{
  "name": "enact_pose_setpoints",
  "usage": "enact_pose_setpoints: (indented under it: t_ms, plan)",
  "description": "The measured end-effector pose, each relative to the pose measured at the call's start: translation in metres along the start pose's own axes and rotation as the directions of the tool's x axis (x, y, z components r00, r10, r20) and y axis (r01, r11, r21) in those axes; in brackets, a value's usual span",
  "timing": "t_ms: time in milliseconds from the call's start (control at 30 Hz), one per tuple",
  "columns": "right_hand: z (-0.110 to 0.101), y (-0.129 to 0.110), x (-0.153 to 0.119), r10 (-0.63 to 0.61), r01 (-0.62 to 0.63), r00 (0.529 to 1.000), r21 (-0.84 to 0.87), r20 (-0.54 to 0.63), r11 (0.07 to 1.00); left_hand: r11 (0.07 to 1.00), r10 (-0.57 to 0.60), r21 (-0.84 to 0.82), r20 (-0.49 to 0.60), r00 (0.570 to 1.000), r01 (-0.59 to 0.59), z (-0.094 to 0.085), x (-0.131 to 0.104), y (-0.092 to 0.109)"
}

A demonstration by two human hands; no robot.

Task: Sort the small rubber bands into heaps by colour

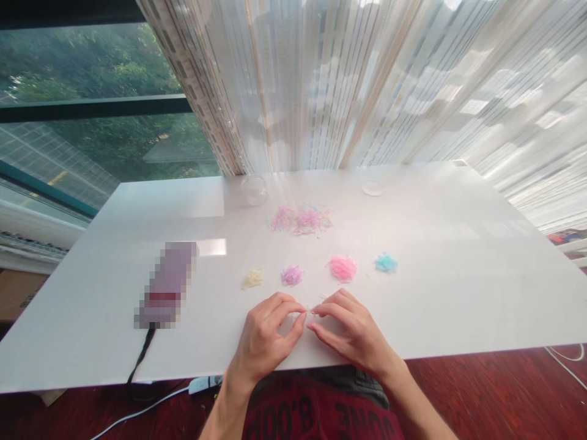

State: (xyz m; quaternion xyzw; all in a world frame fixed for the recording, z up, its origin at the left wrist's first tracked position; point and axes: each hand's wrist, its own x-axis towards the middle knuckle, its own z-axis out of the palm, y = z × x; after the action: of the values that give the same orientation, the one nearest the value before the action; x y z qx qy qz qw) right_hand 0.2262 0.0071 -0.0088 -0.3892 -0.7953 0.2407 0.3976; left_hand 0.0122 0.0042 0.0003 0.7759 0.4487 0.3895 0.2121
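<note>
My left hand (271, 330) hangs low over the near part of the table, thumb and forefinger pinched on a tiny pale strand (309, 310). My right hand (347, 324) faces it, forefinger tip at the strand's other end and thumb held apart below. Just beyond lie small heaps of thin, short strand-like pieces: a yellow heap (252, 278), a purple heap (292, 275), a pink heap (342, 268) and a blue heap (386, 263). Farther back spreads a larger mixed-colour pile (301, 219). Whether the pieces are loops is too fine to tell.
A clear round container (254, 190) and a clear lid-like disc (372, 187) stand at the back of the white table (463, 263). On the left lies a blurred purple object (167, 284) with a black strap (141, 353). A sheer curtain (312, 85) hangs behind.
</note>
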Motion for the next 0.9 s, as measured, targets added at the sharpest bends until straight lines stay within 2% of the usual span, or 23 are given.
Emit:
enact_pose_setpoints:
  t_ms: [400, 900]
  plan:
    - [-0.0014, -0.002, 0.0024, 0.041, -0.041, 0.999, 0.046, 0.0, 0.998, 1.0, 0.015, -0.019, 0.007, 1.0, -0.014, -0.0007, -0.0002, -0.0007]
    - [-0.0019, -0.0042, 0.0034, 0.023, -0.025, 0.997, -0.022, -0.072, 0.999, 0.998, 0.026, -0.059, 0.035, 0.999, -0.024, -0.0017, -0.0018, 0.0]
